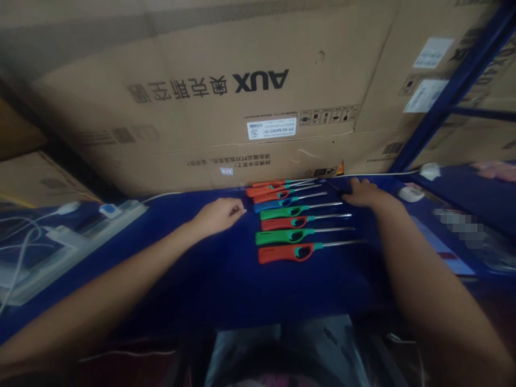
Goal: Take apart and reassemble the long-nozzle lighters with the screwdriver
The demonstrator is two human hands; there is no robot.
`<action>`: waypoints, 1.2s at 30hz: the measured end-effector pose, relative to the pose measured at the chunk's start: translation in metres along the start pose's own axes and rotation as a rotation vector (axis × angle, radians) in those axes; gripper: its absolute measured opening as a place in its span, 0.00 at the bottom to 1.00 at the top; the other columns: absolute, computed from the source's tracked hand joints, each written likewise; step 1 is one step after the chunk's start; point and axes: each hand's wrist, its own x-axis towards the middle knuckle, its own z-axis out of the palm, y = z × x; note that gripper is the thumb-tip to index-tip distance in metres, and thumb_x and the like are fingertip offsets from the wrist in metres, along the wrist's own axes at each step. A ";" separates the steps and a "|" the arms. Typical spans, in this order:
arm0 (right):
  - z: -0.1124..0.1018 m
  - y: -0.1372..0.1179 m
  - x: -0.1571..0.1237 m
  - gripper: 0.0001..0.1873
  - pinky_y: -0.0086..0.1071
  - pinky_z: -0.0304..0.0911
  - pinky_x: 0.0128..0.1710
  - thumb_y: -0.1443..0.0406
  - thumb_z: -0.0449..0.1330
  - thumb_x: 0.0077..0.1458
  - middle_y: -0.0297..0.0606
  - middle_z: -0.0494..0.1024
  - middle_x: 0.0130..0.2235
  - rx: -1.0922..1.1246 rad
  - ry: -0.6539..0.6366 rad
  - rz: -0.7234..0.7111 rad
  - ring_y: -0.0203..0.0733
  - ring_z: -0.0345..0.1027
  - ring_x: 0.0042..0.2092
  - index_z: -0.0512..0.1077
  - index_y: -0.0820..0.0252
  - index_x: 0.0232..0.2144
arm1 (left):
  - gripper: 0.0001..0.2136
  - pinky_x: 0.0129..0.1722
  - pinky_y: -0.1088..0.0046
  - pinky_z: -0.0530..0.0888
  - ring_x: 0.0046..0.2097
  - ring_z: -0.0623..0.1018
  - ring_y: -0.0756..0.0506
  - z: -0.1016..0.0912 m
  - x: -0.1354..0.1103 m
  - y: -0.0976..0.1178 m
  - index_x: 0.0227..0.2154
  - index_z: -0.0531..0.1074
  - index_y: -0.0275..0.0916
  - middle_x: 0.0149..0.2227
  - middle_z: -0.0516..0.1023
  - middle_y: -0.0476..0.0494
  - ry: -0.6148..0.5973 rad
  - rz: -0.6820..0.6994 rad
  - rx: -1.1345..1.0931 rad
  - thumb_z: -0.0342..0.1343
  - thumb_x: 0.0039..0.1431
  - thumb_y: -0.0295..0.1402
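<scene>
Centrally, on a blue tabletop (201, 293): one row of long-necked lighters (278, 223), handles left, metal necks right. Colours: orange-red at the far end, overlapping; then one blue lighter (270, 205), green, red, green; nearest, one orange lighter (280, 253). Left hand (220, 216): fingers curled inward, just left of the handles; contents, if any, cannot be told. Right hand (363, 192): lowered beside the far neck tips, a thin dark item (342, 192) at its fingertips; grip unclear. Behind: cardboard carton (181, 123).
</scene>
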 end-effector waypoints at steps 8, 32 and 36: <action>-0.006 -0.022 -0.008 0.36 0.44 0.59 0.59 0.55 0.55 0.59 0.63 0.65 0.59 0.032 0.092 -0.141 0.62 0.63 0.60 0.55 0.69 0.64 | 0.09 0.39 0.72 0.70 0.36 0.74 0.48 0.025 -0.002 -0.055 0.38 0.72 0.39 0.37 0.74 0.46 0.141 0.009 -0.036 0.56 0.62 0.40; -0.038 -0.099 -0.104 0.09 0.29 0.50 0.25 0.64 0.65 0.47 0.30 0.72 0.30 0.000 -0.571 -0.755 0.35 0.63 0.28 0.75 0.58 0.35 | 0.13 0.48 0.63 0.73 0.47 0.76 0.40 0.051 -0.031 0.096 0.45 0.72 0.37 0.43 0.74 0.41 -0.108 0.369 -0.022 0.58 0.63 0.40; -0.038 -0.103 -0.109 0.10 0.29 0.58 0.35 0.58 0.62 0.58 0.36 0.74 0.39 0.211 -0.507 -0.953 0.38 0.66 0.37 0.71 0.59 0.35 | 0.10 0.38 0.69 0.73 0.40 0.77 0.44 0.024 -0.046 0.083 0.46 0.68 0.40 0.47 0.73 0.42 -0.161 0.236 -0.181 0.55 0.63 0.33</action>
